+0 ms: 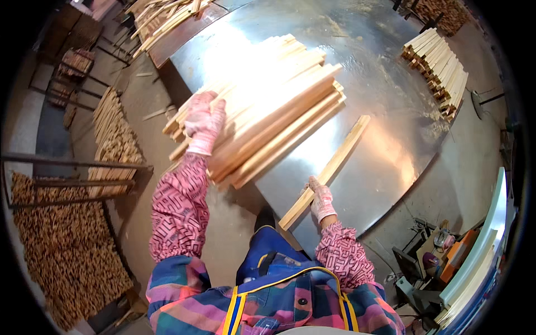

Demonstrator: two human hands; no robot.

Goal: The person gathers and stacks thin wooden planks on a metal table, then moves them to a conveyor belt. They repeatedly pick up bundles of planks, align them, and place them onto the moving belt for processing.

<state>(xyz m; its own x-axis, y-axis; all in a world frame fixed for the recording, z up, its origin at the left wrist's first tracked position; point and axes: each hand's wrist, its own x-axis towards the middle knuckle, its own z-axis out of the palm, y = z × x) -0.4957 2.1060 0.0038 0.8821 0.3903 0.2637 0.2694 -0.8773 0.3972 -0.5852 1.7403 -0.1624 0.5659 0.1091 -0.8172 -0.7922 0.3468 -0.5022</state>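
Note:
A pile of pale wooden strips (279,111) lies slantwise on a shiny metal-topped table (385,95), its near ends jutting past the edge. My left hand (204,124), in a pinkish-white work glove, is at the pile's left end with its fingers curled around a strip there; the fingertips are partly hidden. To the right of the pile, my right hand (321,202), gloved alike, grips a single wooden strip (340,156) near its close end. That strip slants away from me across the tabletop, apart from the pile. Patterned pink sleeve covers are on both forearms.
A stepped stack of strips (438,70) sits at the table's far right. Loose strips (167,22) lie on a surface at the far left. Bundled wood (67,251) and a metal rack (84,164) stand on the left floor. Tools and an orange box (458,257) are at lower right.

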